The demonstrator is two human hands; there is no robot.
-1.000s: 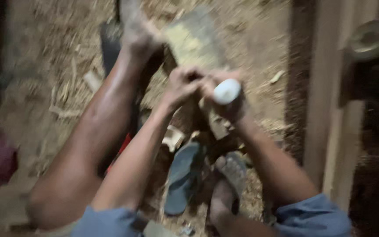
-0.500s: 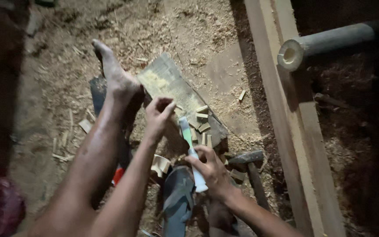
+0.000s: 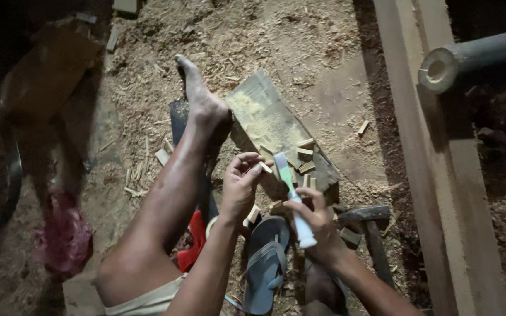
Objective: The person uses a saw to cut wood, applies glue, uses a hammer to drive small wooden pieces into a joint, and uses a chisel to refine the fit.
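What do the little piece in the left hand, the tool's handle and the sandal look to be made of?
Small piece: pale raw wood, like the cut blocks nearby. Tool handle in the right hand: smooth white, probably plastic. Sandal: matte grey-blue, likely rubber or foam.
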